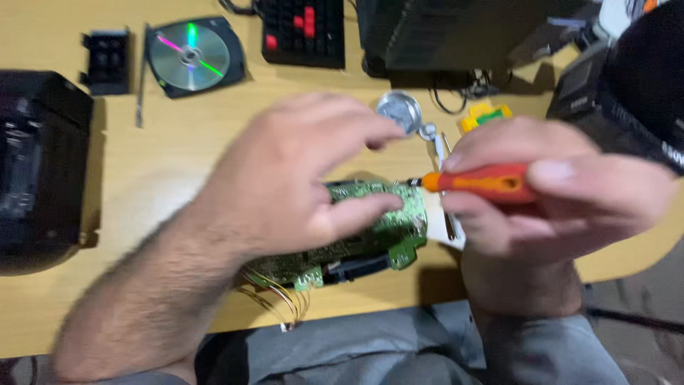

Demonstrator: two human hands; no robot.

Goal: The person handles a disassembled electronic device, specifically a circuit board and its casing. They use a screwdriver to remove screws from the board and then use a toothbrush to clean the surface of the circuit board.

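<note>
Wooden desk (178, 142): one circuit board (370, 235) under spread left hand (285, 178); right hand (548, 192) grips one screwdriver (484, 183).

A shiny disc (191, 56) lies in an open dark case at the upper left of the wooden counter (164, 164), beside a small black plastic part (107, 61). A black box (39, 160) sits at the left edge. At top centre is a black keyboard with red keys (303, 30), and a round metal piece (399, 109) lies right of centre.
</note>
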